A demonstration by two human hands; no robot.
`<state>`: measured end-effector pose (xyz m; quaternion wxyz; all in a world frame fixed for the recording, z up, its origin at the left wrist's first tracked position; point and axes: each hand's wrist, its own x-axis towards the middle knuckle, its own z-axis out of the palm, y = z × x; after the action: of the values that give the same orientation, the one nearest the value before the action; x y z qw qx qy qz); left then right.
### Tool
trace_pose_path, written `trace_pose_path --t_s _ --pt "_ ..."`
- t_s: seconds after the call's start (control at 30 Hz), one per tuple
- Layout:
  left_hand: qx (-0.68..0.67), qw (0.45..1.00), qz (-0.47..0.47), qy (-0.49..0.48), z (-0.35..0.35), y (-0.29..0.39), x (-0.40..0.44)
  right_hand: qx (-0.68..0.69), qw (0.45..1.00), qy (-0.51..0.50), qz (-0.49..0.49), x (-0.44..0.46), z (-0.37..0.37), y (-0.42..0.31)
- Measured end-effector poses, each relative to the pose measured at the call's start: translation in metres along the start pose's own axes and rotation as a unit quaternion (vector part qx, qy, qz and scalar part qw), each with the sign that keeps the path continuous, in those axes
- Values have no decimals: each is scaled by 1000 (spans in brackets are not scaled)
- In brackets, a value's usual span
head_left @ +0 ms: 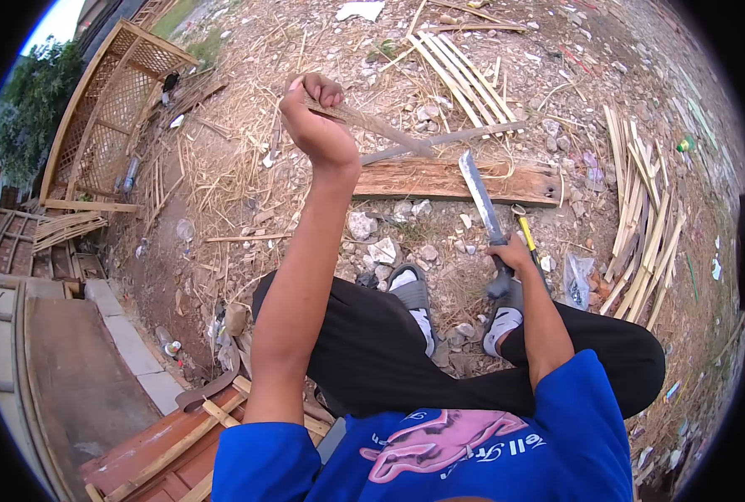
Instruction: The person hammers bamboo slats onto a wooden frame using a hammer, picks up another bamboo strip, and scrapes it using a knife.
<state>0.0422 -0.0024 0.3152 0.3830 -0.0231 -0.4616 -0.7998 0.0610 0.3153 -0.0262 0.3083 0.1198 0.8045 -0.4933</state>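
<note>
My left hand [318,125] is raised ahead of me, its fingers closed around one end of a wooden strip [381,128]. The strip slants down to the right, and its far end is over the plank. My right hand [513,253] grips the dark handle of a machete [482,198], whose blade points forward across the weathered wooden plank [423,178]. Another greyish strip [473,133] lies across the ground just behind the plank. Whether the blade touches the plank I cannot tell.
Split slats lie in a pile [644,222] at the right, with several pale slats [464,79] further ahead. A yellow-handled tool [527,237] lies by my right hand. Wooden lattice panels [109,113] stand at the left. Stones and shavings cover the ground.
</note>
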Motion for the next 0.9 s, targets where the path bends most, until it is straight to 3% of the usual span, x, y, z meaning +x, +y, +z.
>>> trace_pose_path --t_s 0.07,0.17,0.27,0.37,0.47,0.5,0.6,0.67,0.73,0.8,0.9 --pt "-1 1000 -4 -11 4 -5 -2 27 999 2 -27 -1 -19 -7" --pt "0 1000 4 -13 12 -8 -5 -79 994 13 -70 2 -59 -36" --pt "2 1000 -4 -25 18 -14 -11 -266 954 -3 -140 5 -103 -75" --pt "-4 1000 -18 -23 23 -23 -17 -301 951 -48 -48 -26 -135 -137" --pt "-14 999 -22 -18 27 -27 -21 -371 910 99 -156 -46 -148 -147" --pt "-16 1000 -15 -17 28 -27 -22 -349 916 112 -164 -54 -149 -149" --pt "-12 1000 2 -11 30 -25 -25 12 987 71 -144 -97 -126 -161" --pt "0 1000 10 -1 33 -22 -27 23 970 134 -200 -103 -94 -157" --pt "5 1000 15 -10 25 -23 -29 125 968 110 -185 -127 -61 -179" --pt "7 1000 17 -18 24 -21 -35 139 965 121 -187 -162 -35 -200" --pt "45 998 38 -25 29 -13 -44 90 931 159 -315 -202 2 -203"
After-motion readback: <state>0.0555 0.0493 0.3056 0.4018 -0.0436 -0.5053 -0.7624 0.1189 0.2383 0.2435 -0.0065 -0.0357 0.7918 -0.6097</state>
